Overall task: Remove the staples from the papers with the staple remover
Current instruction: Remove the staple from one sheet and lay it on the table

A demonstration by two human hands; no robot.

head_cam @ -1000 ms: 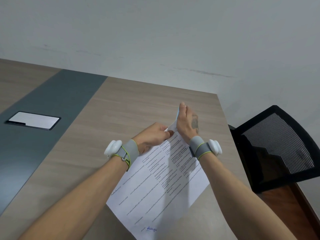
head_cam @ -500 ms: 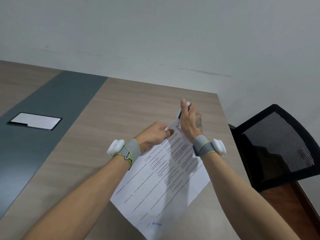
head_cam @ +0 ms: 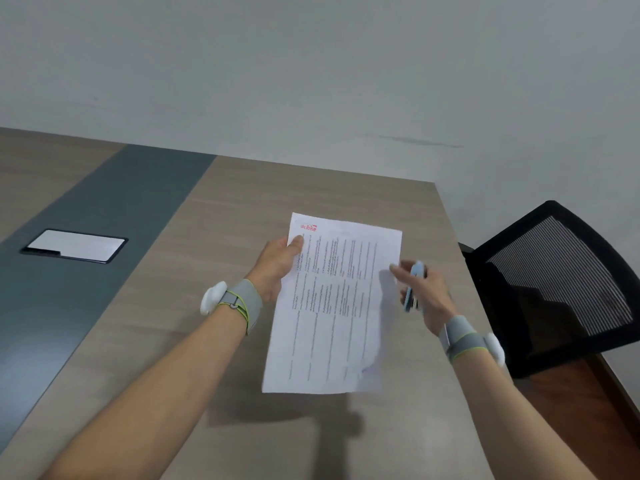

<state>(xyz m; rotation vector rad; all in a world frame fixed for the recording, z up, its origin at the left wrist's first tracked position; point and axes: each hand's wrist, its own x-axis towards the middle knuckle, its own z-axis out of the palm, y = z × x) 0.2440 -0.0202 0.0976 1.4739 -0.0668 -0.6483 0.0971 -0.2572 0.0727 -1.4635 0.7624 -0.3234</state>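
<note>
Far to the left of our fingers, a dark-framed panel (head_cam: 74, 245) lies flush in the grey strip of the table (head_cam: 214, 216). Our left hand (head_cam: 277, 263) grips the papers (head_cam: 334, 306) at their upper left edge, thumb on top just below a red logo, the other fingers hidden underneath. The sheets are lifted off the tabletop and cast a shadow below. Just beyond their right edge, our right hand (head_cam: 424, 292) closes around the light blue staple remover (head_cam: 415, 285), the index finger reaching toward the paper's edge; we cannot tell whether it touches. Both wrists wear grey bands. To the right of those fingers stands a black mesh chair (head_cam: 561, 282).
</note>
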